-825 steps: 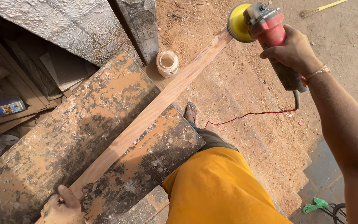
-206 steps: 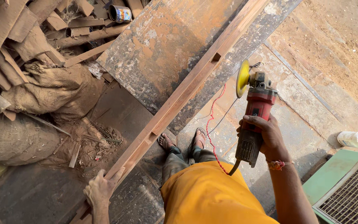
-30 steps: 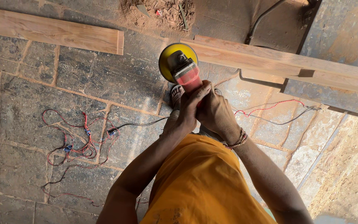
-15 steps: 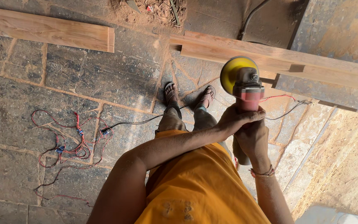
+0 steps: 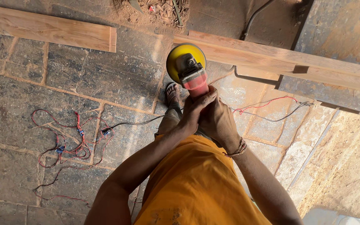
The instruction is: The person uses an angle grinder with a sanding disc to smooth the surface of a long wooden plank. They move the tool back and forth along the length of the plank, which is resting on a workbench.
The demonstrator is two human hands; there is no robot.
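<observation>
Red handheld grinder with a round yellow disc (image 5: 189,68) sits clasped in both hands. Left hand (image 5: 194,109) and right hand (image 5: 219,121) each keep a closed grip around its body, above the grey stone floor (image 5: 105,83).

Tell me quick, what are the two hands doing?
Left hand: closed on the grinder.
Right hand: closed on the same grinder, right beside the left.

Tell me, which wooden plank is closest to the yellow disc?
The long plank on the right, just beside the disc. The other plank lies far off, top left.
</observation>
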